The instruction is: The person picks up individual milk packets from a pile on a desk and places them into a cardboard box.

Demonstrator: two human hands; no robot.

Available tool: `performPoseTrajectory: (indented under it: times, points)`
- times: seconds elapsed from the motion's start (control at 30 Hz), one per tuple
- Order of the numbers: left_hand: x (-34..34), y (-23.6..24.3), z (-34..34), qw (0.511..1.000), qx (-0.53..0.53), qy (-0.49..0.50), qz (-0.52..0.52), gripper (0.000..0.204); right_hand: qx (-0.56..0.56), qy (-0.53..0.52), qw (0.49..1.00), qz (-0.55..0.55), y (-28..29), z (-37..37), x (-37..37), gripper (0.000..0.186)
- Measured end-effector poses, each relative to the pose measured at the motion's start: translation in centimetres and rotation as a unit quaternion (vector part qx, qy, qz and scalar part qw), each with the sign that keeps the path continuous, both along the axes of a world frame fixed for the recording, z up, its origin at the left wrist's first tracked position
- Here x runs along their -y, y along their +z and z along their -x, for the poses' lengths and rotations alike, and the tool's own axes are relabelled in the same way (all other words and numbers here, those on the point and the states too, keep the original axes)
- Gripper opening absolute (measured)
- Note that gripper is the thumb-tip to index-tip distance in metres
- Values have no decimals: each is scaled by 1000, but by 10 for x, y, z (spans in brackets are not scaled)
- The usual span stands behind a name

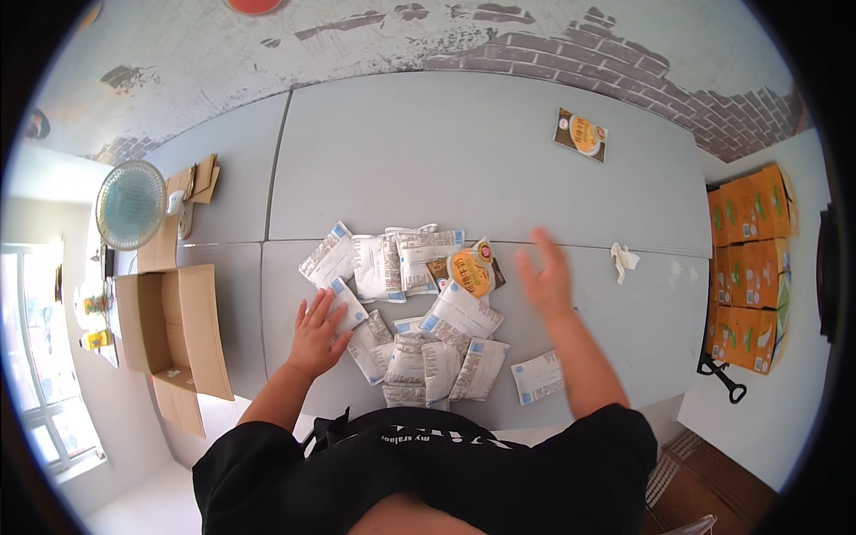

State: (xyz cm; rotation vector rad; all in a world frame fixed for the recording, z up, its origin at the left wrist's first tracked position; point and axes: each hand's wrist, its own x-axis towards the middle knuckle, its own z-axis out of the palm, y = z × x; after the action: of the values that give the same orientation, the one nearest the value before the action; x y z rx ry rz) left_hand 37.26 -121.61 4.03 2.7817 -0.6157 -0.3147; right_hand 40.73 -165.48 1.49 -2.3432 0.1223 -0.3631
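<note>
A loose pile of white printed packets (pixel 406 361) with blue corners lies on the grey table in front of me. My left hand (pixel 319 332) rests at the pile's left side, fingers spread over a white packet (pixel 349 308) without gripping it. To the right of the pile, my right hand (pixel 546 275) is held with fingers stretched out and nothing in it. Just left of that hand, one packet with a yellow and brown front (pixel 473 270) lies face up among the white ones. A single white packet (pixel 537 378) lies apart, partly beneath my right forearm.
Another yellow and brown packet (pixel 581 135) lies at the far right of the table (pixel 401 152). A crumpled white tissue (pixel 623 262) is on the right. An opened cardboard box (pixel 198 330) and a fan (pixel 131 205) stand at the left. Stacked orange boxes (pixel 749 267) line the right side.
</note>
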Motion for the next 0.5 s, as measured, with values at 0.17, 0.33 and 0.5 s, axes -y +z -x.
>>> performPoseTrajectory:
  times: [0.17, 0.33, 0.5]
  points:
    - [-39, -14, 54, 987, 9, 159, 36, 58, -21, -121, 927, 354, -21, -128, 142, 66]
    - [-69, 9, 122, 971, -50, 231, -35, 59, -240, -157, 917, 276, -38, -200, 160, 82]
    - [-82, 9, 164, 949, -69, 304, -44, 59, -181, -94, 940, 273, -68, -209, 106, 84]
